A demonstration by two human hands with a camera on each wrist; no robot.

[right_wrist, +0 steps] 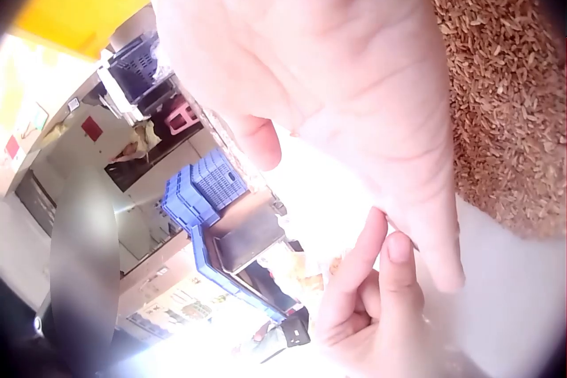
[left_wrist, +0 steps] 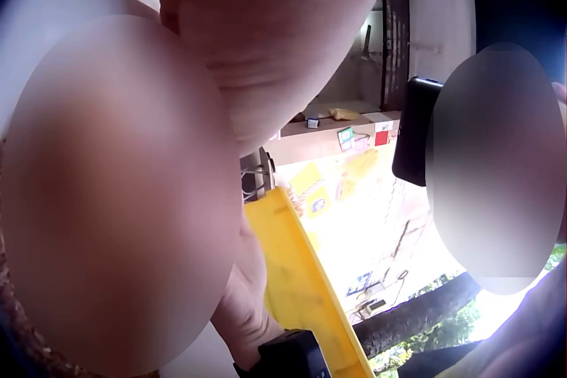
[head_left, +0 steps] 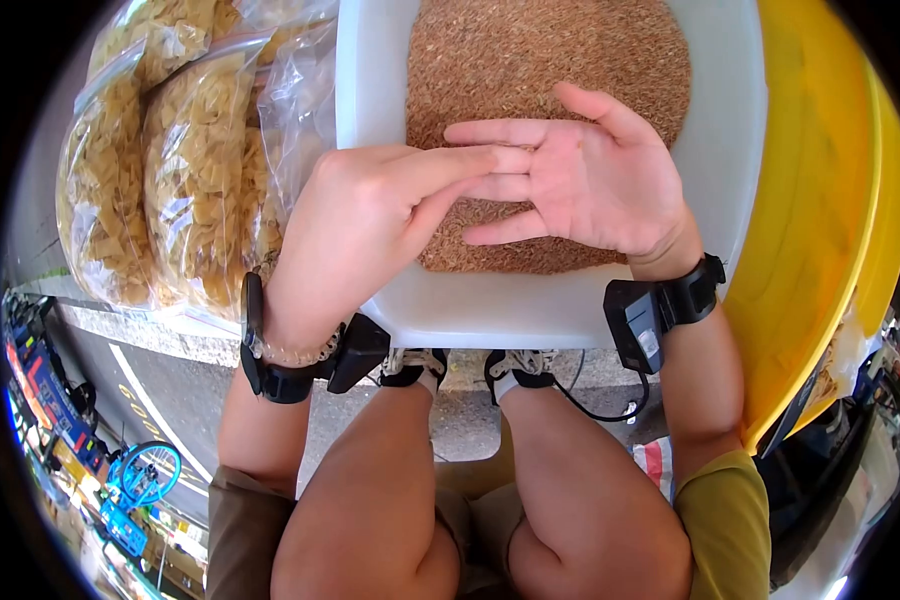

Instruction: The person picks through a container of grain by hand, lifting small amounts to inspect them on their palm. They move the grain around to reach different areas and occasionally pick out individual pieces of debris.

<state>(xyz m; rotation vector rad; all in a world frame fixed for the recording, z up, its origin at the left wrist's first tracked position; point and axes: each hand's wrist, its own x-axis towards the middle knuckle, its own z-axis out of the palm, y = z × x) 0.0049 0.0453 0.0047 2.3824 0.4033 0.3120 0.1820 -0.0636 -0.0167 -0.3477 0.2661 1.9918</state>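
Both hands are over a white plastic tub of reddish-brown grain. My right hand lies palm up with fingers spread, a tiny speck on its palm. My left hand reaches across it, forefinger and thumb tips meeting at the right hand's middle fingers. In the right wrist view, the left hand has its other fingers curled beneath, and its forefinger tip touches the right hand. I cannot tell whether a grain is pinched there. Loose grain fills the area beside the right hand.
Clear bags of pale yellow flakes stand left of the tub. A large yellow bin borders it on the right. My knees and shoes are below the tub's near rim. A blue bicycle stands by the road at lower left.
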